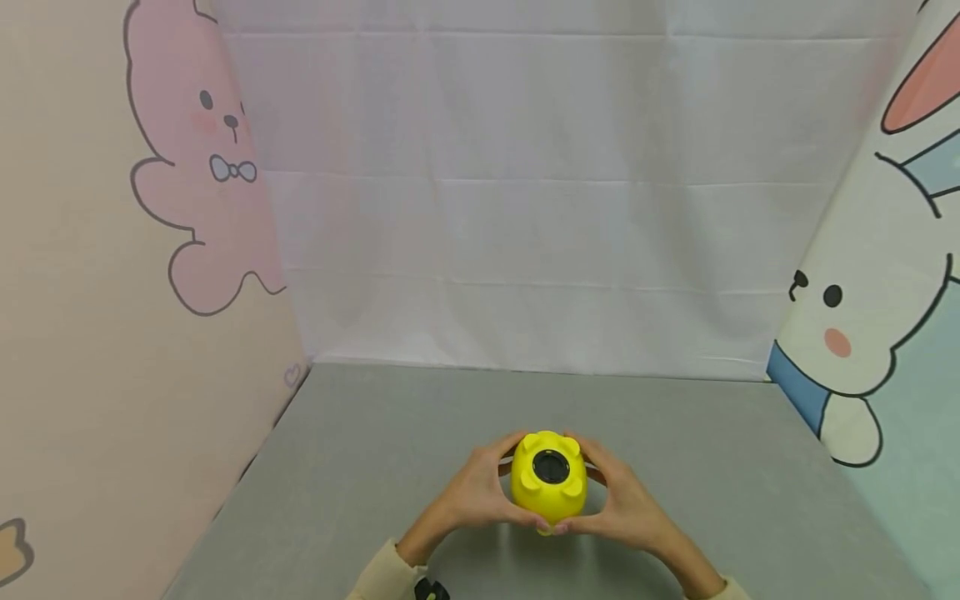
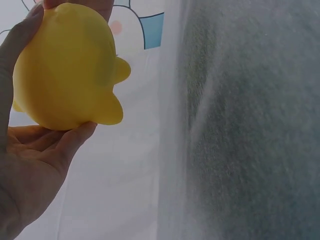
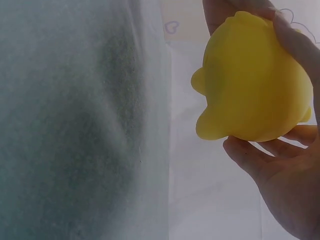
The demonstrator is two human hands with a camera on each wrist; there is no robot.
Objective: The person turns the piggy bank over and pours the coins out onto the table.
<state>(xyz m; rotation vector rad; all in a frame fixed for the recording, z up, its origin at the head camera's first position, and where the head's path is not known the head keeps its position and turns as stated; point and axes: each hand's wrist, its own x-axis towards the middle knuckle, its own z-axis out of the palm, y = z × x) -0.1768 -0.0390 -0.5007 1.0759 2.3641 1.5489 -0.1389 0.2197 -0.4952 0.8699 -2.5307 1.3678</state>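
Observation:
A glossy yellow piggy bank (image 1: 551, 502), rounded with several stubby feet, is held between both hands over the grey table. Its underside faces the head camera, showing a round black plug (image 1: 551, 467) between the feet. The left hand (image 1: 478, 487) grips its left side, thumb along the near edge and fingers around the far side. Mirroring it, the right hand (image 1: 628, 500) grips the right side, and the two thumb tips come together at the near edge. In both wrist views the smooth yellow body (image 2: 65, 65) sits between thumb and fingers, the feet jutting toward the table side.
The grey tabletop (image 1: 390, 425) spreads around the hands. A white cloth (image 1: 525, 208) hangs behind it. Walls with a pink bear drawing (image 1: 198, 150) and a white rabbit drawing (image 1: 862, 317) flank the table. A small black object (image 1: 431, 590) shows by the left cuff.

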